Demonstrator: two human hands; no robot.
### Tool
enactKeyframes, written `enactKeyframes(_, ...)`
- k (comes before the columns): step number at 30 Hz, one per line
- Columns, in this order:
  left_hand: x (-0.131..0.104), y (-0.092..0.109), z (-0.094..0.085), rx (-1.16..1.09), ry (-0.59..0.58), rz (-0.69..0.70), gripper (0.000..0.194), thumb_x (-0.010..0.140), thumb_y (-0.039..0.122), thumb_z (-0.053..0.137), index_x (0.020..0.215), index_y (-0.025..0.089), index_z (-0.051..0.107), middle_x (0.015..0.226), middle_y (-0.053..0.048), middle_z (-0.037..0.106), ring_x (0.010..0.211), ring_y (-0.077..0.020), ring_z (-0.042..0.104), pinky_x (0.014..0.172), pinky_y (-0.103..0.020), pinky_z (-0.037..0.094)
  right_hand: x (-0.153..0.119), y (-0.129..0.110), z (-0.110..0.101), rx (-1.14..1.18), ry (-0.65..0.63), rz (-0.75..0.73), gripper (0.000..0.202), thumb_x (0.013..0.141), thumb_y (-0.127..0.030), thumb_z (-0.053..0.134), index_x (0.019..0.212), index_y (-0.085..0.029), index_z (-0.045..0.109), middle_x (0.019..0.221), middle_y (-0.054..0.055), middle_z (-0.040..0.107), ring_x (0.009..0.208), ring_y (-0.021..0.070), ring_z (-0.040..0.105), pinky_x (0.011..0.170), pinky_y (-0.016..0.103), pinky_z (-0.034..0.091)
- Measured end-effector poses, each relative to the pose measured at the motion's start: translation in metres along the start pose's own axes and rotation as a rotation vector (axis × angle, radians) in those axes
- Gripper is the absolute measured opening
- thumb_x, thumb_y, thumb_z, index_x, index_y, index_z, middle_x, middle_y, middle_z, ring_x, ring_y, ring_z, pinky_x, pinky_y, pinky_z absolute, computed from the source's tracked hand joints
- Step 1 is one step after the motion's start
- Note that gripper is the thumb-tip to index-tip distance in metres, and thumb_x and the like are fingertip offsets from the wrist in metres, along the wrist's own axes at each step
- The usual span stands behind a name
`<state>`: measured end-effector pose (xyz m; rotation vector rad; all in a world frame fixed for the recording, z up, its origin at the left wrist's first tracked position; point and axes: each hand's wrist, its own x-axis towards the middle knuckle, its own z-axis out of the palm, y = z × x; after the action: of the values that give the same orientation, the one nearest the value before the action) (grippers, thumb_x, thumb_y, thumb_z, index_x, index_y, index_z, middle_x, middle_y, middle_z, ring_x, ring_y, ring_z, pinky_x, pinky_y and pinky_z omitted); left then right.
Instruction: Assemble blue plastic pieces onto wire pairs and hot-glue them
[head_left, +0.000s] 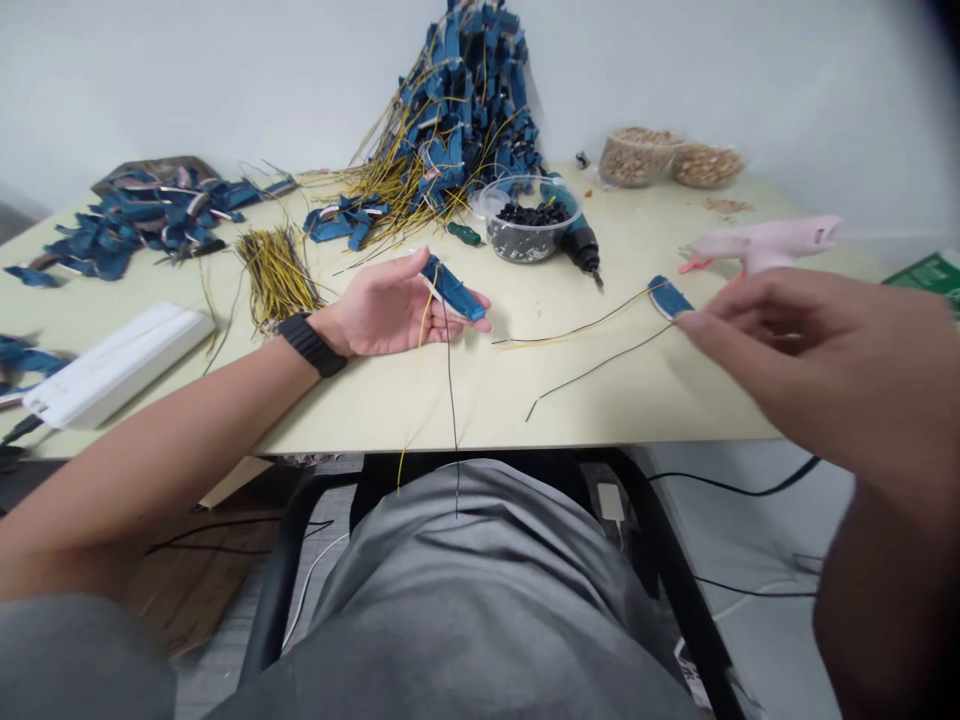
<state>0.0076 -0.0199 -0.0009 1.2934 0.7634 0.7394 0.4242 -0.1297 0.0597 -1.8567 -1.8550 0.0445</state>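
In my left hand (382, 305), palm up, rests a small blue strip-like piece (454, 290) with a pale edge. One yellow wire (426, 318) and one black wire (451, 385) hang from it past the table edge. My right hand (795, 350) pinches the near end of a second blue piece (670, 296) at the right of the table. Its black and yellow wires (585, 335) stretch leftward over the tabletop. Just behind my right hand lies a pink glue gun (761, 240), partly hidden by that hand.
A tall heap of blue pieces (472, 100) with yellow wires leans on the wall. Before it stand a clear tub (529, 225) of small black parts and a power driver (581, 245). Leftward are a yellow wire bundle (277, 275), a white box (120, 365) and more blue pieces (142, 220).
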Motion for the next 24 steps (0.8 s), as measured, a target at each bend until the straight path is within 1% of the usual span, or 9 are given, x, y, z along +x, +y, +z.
enactKeyframes(1, 0.0, 0.001, 0.0, -0.005, 0.001, -0.003, 0.092, 0.114, 0.091, 0.059, 0.139, 0.009, 0.094, 0.139, -0.032, 0.095, 0.128, -0.0429, 0.091, 0.105, -0.049, 0.064, 0.011, -0.027, 0.001, 0.094, -0.033, -0.142, 0.012, 0.106, -0.042, 0.084, 0.099, -0.034, 0.079, 0.093, 0.012, 0.08, 0.087, 0.0354, 0.075, 0.084, 0.054, 0.054)
enactKeyframes(2, -0.001, 0.002, 0.001, -0.014, 0.0, -0.01, 0.09, 0.114, 0.09, 0.062, 0.138, 0.01, 0.095, 0.136, -0.03, 0.096, 0.121, -0.0397, 0.09, 0.101, -0.046, 0.063, 0.024, -0.053, 0.003, 0.161, -0.125, -0.261, 0.011, 0.105, -0.037, 0.085, 0.095, -0.033, 0.08, 0.086, 0.008, 0.078, 0.08, 0.0321, 0.07, 0.08, 0.051, 0.049)
enactKeyframes(4, -0.002, 0.005, 0.004, -0.029, -0.004, -0.025, 0.085, 0.112, 0.087, 0.068, 0.136, 0.01, 0.095, 0.132, -0.028, 0.097, 0.107, -0.0333, 0.085, 0.096, -0.042, 0.062, 0.055, -0.094, 0.012, 0.231, -0.267, -0.404, 0.008, 0.108, -0.032, 0.085, 0.1, -0.031, 0.086, 0.086, 0.005, 0.079, 0.083, 0.0291, 0.07, 0.083, 0.047, 0.046)
enactKeyframes(7, -0.003, 0.009, 0.009, -0.04, -0.01, -0.019, 0.076, 0.108, 0.085, 0.076, 0.126, 0.013, 0.092, 0.126, -0.025, 0.097, 0.097, -0.0295, 0.079, 0.094, -0.042, 0.061, 0.096, -0.13, 0.031, 0.289, -0.477, -0.518, 0.011, 0.106, -0.037, 0.093, 0.098, -0.031, 0.09, 0.08, 0.0, 0.073, 0.079, 0.0242, 0.064, 0.078, 0.04, 0.044)
enactKeyframes(9, -0.004, 0.009, 0.01, -0.057, -0.001, 0.004, 0.069, 0.109, 0.081, 0.076, 0.121, 0.015, 0.089, 0.123, -0.023, 0.097, 0.102, -0.0313, 0.082, 0.096, -0.043, 0.061, 0.112, -0.14, 0.044, 0.336, -0.569, -0.561, 0.013, 0.104, -0.041, 0.096, 0.097, -0.031, 0.091, 0.076, -0.001, 0.07, 0.077, 0.0223, 0.061, 0.077, 0.038, 0.043)
enactKeyframes(13, -0.003, 0.007, 0.007, -0.089, 0.026, 0.027, 0.065, 0.114, 0.075, 0.072, 0.128, 0.014, 0.088, 0.129, -0.022, 0.096, 0.116, -0.0341, 0.089, 0.106, -0.045, 0.065, 0.117, -0.145, 0.058, 0.429, -0.561, -0.569, 0.023, 0.102, -0.046, 0.094, 0.089, -0.03, 0.087, 0.072, -0.001, 0.067, 0.078, 0.0228, 0.059, 0.076, 0.038, 0.043)
enactKeyframes(15, -0.001, 0.006, 0.004, -0.072, 0.05, 0.019, 0.073, 0.116, 0.08, 0.065, 0.128, 0.012, 0.087, 0.125, -0.024, 0.096, 0.111, -0.034, 0.09, 0.112, -0.048, 0.067, 0.112, -0.147, 0.06, 0.445, -0.536, -0.564, 0.023, 0.101, -0.048, 0.092, 0.086, -0.032, 0.083, 0.074, 0.0, 0.067, 0.079, 0.025, 0.059, 0.075, 0.039, 0.044)
enactKeyframes(19, 0.002, 0.006, 0.002, -0.085, 0.057, 0.021, 0.086, 0.118, 0.091, 0.055, 0.131, 0.012, 0.085, 0.122, -0.026, 0.097, 0.102, -0.0331, 0.091, 0.118, -0.053, 0.07, 0.103, -0.152, 0.059, 0.465, -0.426, -0.605, 0.024, 0.099, -0.039, 0.085, 0.08, -0.033, 0.071, 0.083, 0.001, 0.071, 0.083, 0.0266, 0.06, 0.08, 0.043, 0.049)
enactKeyframes(24, -0.003, 0.016, 0.008, -0.116, 0.025, 0.039, 0.111, 0.121, 0.106, 0.043, 0.161, 0.009, 0.079, 0.14, -0.026, 0.097, 0.137, -0.0424, 0.093, 0.131, -0.057, 0.068, 0.098, -0.154, 0.05, 0.494, -0.347, -0.632, 0.028, 0.106, -0.036, 0.081, 0.083, -0.032, 0.065, 0.09, 0.003, 0.07, 0.088, 0.026, 0.062, 0.088, 0.045, 0.055)
